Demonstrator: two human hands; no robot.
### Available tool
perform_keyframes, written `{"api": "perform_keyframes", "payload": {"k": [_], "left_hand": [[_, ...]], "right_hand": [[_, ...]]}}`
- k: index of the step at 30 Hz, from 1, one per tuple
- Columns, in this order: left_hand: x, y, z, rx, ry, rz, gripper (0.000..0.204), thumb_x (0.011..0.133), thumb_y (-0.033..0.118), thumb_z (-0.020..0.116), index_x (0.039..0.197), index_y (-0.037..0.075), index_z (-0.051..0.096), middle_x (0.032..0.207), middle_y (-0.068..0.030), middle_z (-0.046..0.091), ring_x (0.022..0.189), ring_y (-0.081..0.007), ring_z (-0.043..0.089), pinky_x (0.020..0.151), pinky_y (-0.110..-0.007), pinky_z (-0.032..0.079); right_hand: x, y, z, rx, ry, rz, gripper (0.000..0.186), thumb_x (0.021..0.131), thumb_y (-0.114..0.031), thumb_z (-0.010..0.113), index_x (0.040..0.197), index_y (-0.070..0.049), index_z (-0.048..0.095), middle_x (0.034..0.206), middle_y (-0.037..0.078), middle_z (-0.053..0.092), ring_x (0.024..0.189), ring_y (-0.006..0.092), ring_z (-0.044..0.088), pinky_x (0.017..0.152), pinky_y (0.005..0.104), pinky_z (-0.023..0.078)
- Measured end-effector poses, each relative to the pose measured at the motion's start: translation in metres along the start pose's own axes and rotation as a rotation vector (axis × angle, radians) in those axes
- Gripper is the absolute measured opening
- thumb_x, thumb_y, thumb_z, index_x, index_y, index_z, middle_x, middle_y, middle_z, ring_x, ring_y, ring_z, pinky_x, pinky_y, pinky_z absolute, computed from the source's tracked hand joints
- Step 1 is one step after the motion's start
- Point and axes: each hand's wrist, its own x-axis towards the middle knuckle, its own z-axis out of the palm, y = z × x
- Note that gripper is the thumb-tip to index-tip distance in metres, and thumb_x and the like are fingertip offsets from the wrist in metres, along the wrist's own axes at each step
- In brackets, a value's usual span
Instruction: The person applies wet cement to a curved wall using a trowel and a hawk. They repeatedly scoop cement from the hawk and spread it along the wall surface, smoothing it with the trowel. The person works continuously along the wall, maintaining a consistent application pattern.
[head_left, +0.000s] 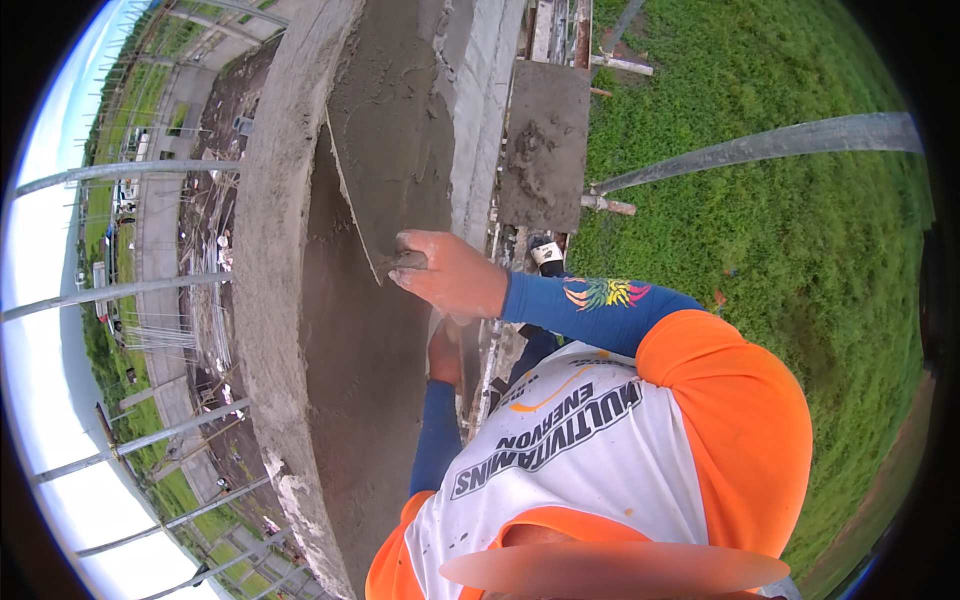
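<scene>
My right hand [449, 270] is closed round the handle of a flat plastering tool [376, 200], whose broad, mortar-coated face lies at the wet grey surface [357, 390] of a concrete ledge. Its thin diagonal edge runs away from my knuckles. My left hand [444, 354] is lower, partly behind my right hand and wrist, with curled fingers beside a narrow muddy edge; what it holds is hidden.
A board [543, 140] smeared with mortar sits beyond the ledge, near grey metal poles [760, 145] over grass. Left of the rough concrete rim [270, 200] stand vertical bars [120, 295], with debris, structures and greenery below.
</scene>
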Motion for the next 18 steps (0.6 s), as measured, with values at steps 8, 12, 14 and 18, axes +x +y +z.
{"api": "perform_keyframes", "payload": {"k": [8, 12, 14, 18], "left_hand": [[-0.003, -0.008, -0.003, 0.069, -0.01, 0.045, 0.038, 0.09, 0.022, 0.074, 0.121, 0.002, 0.066, 0.105, -0.0179, 0.074, 0.1, -0.0292, 0.071, 0.087, -0.039, 0.053], [-0.007, 0.003, 0.0, 0.141, -0.04, 0.039, 0.038, 0.088, 0.021, 0.075, 0.12, 0.003, 0.066, 0.104, -0.0166, 0.075, 0.098, -0.0306, 0.072, 0.085, -0.04, 0.054], [-0.008, 0.009, 0.002, 0.145, -0.07, 0.006, 0.038, 0.088, 0.02, 0.075, 0.121, 0.003, 0.066, 0.104, -0.0159, 0.075, 0.097, -0.0295, 0.072, 0.086, -0.04, 0.054], [-0.011, 0.014, 0.001, 0.161, -0.057, -0.019, 0.041, 0.088, 0.022, 0.075, 0.122, 0.003, 0.066, 0.104, -0.0162, 0.075, 0.098, -0.0291, 0.073, 0.086, -0.04, 0.054]], "right_hand": [[0.09, 0.008, -0.066, 0.28, 0.278, 0.324, 0.059, 0.099, -0.018, 0.06, 0.144, 0.013, 0.039, 0.059, 0.009, 0.055, 0.045, 0.0188, 0.056, 0.043, 0.0368, 0.049], [0.07, 0.013, -0.043, 0.057, 0.193, 0.184, 0.044, 0.1, -0.02, 0.06, 0.132, 0.007, 0.046, 0.059, 0.008, 0.054, 0.045, 0.0183, 0.056, 0.043, 0.0358, 0.047], [0.034, 0.016, -0.024, 0.102, -0.016, 0.103, 0.039, 0.101, -0.021, 0.06, 0.127, 0.005, 0.048, 0.058, 0.007, 0.054, 0.045, 0.0172, 0.056, 0.042, 0.034, 0.046], [0.0, 0.029, -0.016, 0.289, 0.171, 0.351, 0.037, 0.1, -0.02, 0.063, 0.126, 0.003, 0.051, 0.061, 0.002, 0.053, 0.046, 0.0149, 0.053, 0.044, 0.0337, 0.046]]}}
